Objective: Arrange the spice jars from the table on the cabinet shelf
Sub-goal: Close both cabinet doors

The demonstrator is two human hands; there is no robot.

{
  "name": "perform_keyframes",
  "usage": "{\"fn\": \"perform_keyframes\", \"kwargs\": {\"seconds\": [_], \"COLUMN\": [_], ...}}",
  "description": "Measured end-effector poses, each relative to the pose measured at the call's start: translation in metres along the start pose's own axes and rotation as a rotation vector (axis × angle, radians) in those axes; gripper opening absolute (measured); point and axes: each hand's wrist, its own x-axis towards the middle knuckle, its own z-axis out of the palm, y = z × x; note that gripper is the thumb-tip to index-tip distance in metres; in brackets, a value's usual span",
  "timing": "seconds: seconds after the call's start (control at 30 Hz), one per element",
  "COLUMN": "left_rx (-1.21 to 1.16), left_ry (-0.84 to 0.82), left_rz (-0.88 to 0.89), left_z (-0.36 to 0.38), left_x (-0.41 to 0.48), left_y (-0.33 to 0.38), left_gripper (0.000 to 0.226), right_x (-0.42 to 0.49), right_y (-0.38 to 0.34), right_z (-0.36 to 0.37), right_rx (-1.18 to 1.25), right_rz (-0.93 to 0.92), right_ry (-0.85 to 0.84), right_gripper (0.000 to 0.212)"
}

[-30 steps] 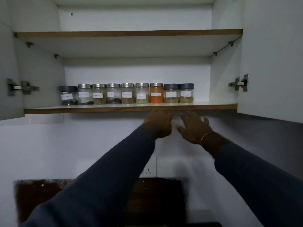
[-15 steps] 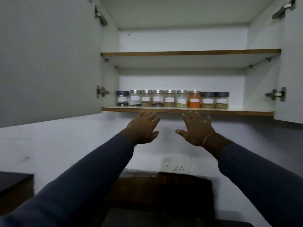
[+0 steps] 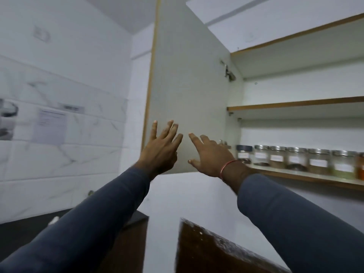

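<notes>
A row of several labelled spice jars (image 3: 299,159) stands on the lower cabinet shelf (image 3: 307,177) at the right, the leftmost with a dark lid (image 3: 244,148), the others with metal lids. An orange jar (image 3: 360,164) is cut off by the frame's right edge. My left hand (image 3: 161,148) is raised with fingers spread against the inner face of the open left cabinet door (image 3: 187,95). My right hand (image 3: 210,154) is beside it, fingers apart, in front of the door's lower part near the hinge side. Both hands hold nothing.
An upper shelf (image 3: 295,104) sits above the jars with nothing seen on it. A door hinge (image 3: 228,72) shows at the cabinet's left wall. White tiled wall (image 3: 69,134) with a paper sheet lies to the left. A dark wooden table (image 3: 216,251) is below.
The view has swung left, putting the cabinet at the right. Both hands rose from under the shelf edge and moved left onto the open left door.
</notes>
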Motion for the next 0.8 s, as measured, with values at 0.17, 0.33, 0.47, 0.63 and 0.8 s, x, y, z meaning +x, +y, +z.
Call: {"fn": "perform_keyframes", "kwargs": {"seconds": [0.17,0.33,0.47,0.63,0.8], "left_rx": [-0.048,-0.964,-1.037,-1.132,-1.365], "left_ry": [0.012,-0.161,-0.028,0.152,0.324], "left_rz": [-0.266,-0.630,-0.686,-0.629,-0.393], "left_z": [0.001,0.014,0.015,-0.002,-0.044], "left_x": [-0.020,-0.018,-0.020,-0.022,-0.018], "left_y": [-0.044,-0.041,-0.042,-0.014,0.041], "left_gripper": [0.092,0.098,0.058,0.040,0.037], "right_x": [0.039,0.050,0.048,0.039,0.022], "right_y": [-0.059,-0.091,-0.094,-0.094,-0.059], "right_z": [-0.010,-0.013,-0.017,-0.034,-0.058], "right_rx": [0.104,0.274,0.507,0.686,0.696], "right_rz": [-0.082,-0.095,-0.024,0.152,0.262], "right_ry": [0.026,-0.075,-0.106,0.116,0.300], "right_gripper": [0.083,0.081,0.069,0.069,0.088]}}
